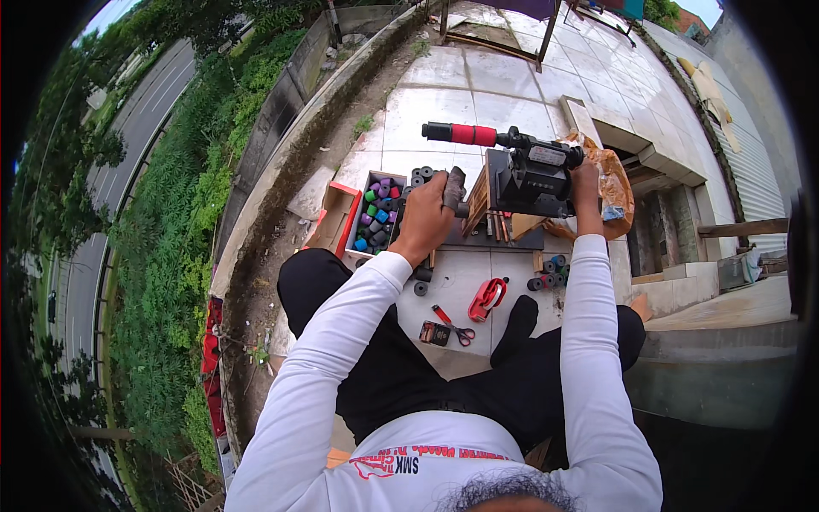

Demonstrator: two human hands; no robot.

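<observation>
A black bench machine point(536, 183) with a motor body stands on a low dark stand in front of me. From its left side a spindle sticks out, carrying a red roll point(473, 135) with black pieces at either end. My right hand point(585, 184) is closed around the knob at the machine's right end. Left of the machine, my left hand point(429, 213) is closed with a dark grey, cloth-like piece point(455, 188) at its fingers; its exact kind is unclear. Beside that hand, a box of small coloured rolls point(375, 215) stands open.
A red tape dispenser point(486, 299), scissors point(463, 336), a red-handled cutter point(441, 314) and a small dark box point(434, 333) lie between my legs. Several rolls point(550, 275) stand at the right. An orange-brown bag point(612, 192) sits behind the machine. A low wall point(281, 154) runs along the left.
</observation>
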